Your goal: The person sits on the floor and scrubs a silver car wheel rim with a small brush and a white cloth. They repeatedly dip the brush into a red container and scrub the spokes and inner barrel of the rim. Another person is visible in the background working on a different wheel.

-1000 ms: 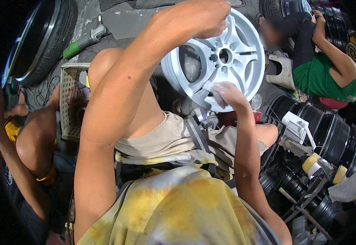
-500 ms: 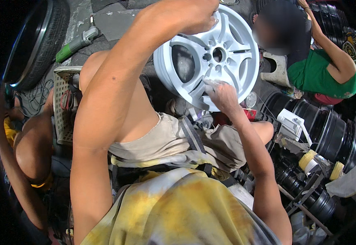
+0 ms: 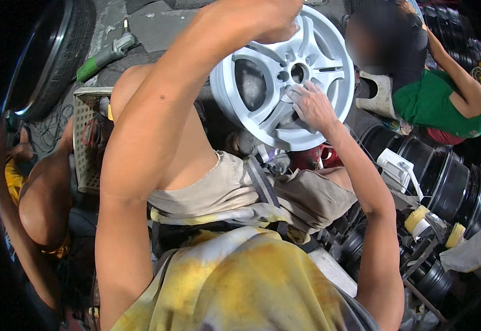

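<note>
"What carries things here?"
"The floor (image 3: 155, 27), grey and patchy."
"And what lies on it?"
"A green-and-grey grinder (image 3: 107, 57), upper left, near a tyre (image 3: 76, 52)."
"And below the tyre?"
"A tangle of cable (image 3: 51, 134), with a pale, slotted crate (image 3: 87, 171) just right of it."

The person wears a loose, soft-looking fabric shirt (image 3: 240, 281), blotched with mustard yellow, dull grey and whitish patches that blur into one another. Below its yellow-and-white-stained hem (image 3: 218, 215) come light beige cloth shorts (image 3: 196, 187), creased and ending in a stitched edge above the knee. A dark woven-looking band with a paler grey stripe (image 3: 260, 179) crosses them. Both forearms are bare; the left arm carries a small round spot (image 3: 163, 97). A chalky film dusts the fingers (image 3: 298, 98) of the right hand (image 3: 315, 107).
</note>
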